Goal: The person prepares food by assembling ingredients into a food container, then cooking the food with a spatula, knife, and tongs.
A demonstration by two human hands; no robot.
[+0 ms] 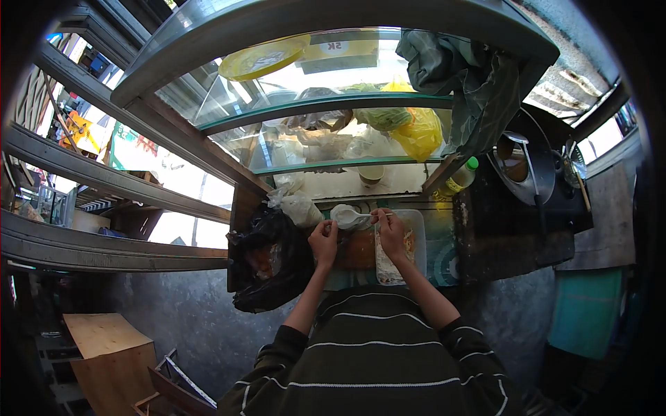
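Observation:
My right hand grips the handle of a white spoon, whose bowl end points left over a small container of white stuff. My left hand is closed, its fingertips at the left edge of that container; what they pinch, if anything, is too small to make out. Below my right wrist lies a clear plastic tub with pale and orange shredded food in it. Between my forearms a reddish-brown board shows on the counter.
A black plastic bag and a white plastic bag stand to the left. Behind is a glass display case with a cup inside. A green-capped bottle and a stove with a pan stand right.

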